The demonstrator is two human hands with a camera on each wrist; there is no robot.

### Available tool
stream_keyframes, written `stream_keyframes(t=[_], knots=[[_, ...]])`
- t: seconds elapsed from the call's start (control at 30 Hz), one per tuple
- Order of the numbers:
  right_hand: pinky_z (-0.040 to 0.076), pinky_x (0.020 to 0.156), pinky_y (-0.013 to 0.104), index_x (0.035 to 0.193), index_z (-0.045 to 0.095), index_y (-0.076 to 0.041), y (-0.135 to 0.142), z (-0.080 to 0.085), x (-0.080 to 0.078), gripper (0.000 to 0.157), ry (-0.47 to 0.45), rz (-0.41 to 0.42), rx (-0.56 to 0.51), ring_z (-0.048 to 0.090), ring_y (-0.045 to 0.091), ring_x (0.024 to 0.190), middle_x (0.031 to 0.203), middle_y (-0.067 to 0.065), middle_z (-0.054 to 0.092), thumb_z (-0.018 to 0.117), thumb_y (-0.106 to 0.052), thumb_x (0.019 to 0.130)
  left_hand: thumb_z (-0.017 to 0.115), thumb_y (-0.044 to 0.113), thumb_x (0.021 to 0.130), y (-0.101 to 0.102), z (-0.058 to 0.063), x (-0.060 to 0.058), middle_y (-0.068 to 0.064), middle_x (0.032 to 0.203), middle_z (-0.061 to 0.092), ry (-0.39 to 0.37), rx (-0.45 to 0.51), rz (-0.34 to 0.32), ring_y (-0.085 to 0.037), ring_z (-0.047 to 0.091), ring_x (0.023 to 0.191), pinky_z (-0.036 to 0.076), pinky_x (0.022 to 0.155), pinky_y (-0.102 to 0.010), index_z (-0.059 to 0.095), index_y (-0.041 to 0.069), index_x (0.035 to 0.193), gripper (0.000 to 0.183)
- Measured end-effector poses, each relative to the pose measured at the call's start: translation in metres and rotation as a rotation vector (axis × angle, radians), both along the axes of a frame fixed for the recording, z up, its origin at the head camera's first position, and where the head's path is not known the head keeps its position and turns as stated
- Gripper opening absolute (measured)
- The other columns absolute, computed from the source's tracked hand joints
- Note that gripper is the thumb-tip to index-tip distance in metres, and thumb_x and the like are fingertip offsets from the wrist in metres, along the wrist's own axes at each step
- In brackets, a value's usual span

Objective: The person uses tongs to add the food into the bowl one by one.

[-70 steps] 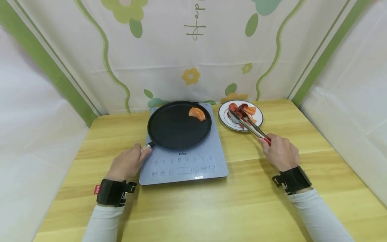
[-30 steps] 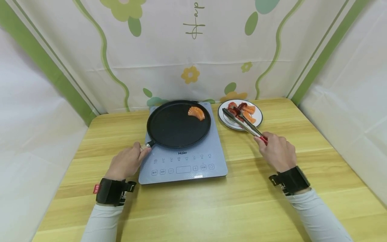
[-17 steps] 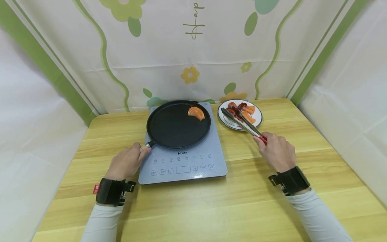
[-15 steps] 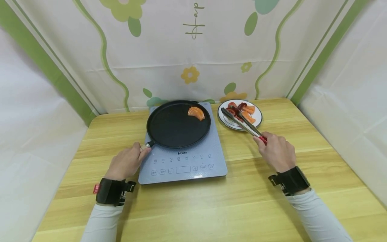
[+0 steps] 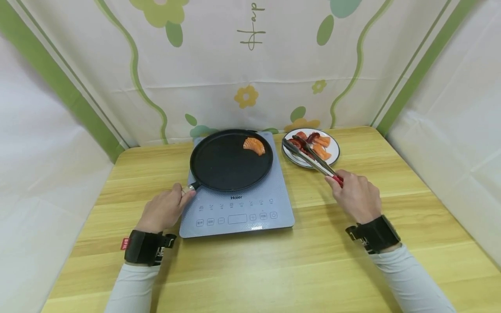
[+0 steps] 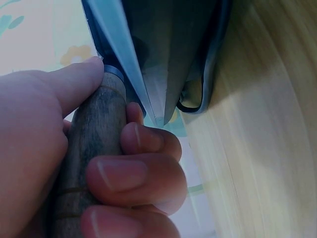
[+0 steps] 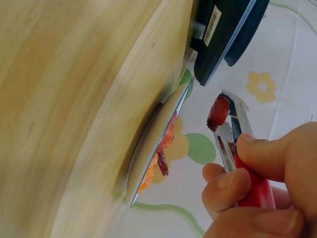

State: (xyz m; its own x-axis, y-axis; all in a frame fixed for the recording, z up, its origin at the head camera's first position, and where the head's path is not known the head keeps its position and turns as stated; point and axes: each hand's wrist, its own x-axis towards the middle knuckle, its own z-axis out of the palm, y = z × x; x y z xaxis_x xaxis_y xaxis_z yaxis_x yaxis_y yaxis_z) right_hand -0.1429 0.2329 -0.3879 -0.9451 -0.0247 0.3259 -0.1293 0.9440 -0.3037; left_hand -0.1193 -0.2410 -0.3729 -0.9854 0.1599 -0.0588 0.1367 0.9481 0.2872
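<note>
My left hand [image 5: 163, 209] grips the pan's wooden handle [image 6: 101, 124], fingers wrapped round it. The flat black pan [image 5: 227, 163] sits on a grey induction cooker [image 5: 270, 208]. An orange-and-white salmon piece [image 5: 254, 146] lies at the pan's right side. My right hand [image 5: 358, 195] holds red-handled metal tongs [image 5: 313, 162] over the left part of a white plate [image 5: 333, 152]. In the right wrist view, a dark red piece of food [image 7: 218, 113] is pinched in the tong tips, raised off the plate. Other red pieces and orange salmon slices [image 5: 322, 151] lie on the plate.
The cooker and plate stand near the back of a wooden table [image 5: 250, 274]. A white cloth with flower prints [image 5: 246, 96] hangs behind, and pale cloth walls [image 5: 47, 165] rise on both sides. Black bands [image 5: 145, 248] circle both wrists.
My right hand has shifted slightly left with the tongs, whose tips moved from the food pile to the plate's left rim, carrying a red piece. My left hand and the pan stay put.
</note>
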Motion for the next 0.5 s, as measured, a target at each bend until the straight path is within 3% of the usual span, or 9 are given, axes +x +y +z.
stream_keyframes(t=[0.5], knots=[[0.024, 0.039, 0.034, 0.088, 0.053, -0.019, -0.0028, -0.0007, 0.0016, 0.035, 0.012, 0.012, 0.010, 0.035, 0.017, 0.046, 0.058, -0.001, 0.033, 0.048, -0.052, 0.096, 0.035, 0.050, 0.102, 0.0009, 0.0009, 0.0000, -0.005, 0.069, 0.042, -0.010, 0.003, 0.003, -0.019, 0.045, 0.058, 0.033, 0.049, -0.033, 0.042, 0.005, 0.101, 0.046]])
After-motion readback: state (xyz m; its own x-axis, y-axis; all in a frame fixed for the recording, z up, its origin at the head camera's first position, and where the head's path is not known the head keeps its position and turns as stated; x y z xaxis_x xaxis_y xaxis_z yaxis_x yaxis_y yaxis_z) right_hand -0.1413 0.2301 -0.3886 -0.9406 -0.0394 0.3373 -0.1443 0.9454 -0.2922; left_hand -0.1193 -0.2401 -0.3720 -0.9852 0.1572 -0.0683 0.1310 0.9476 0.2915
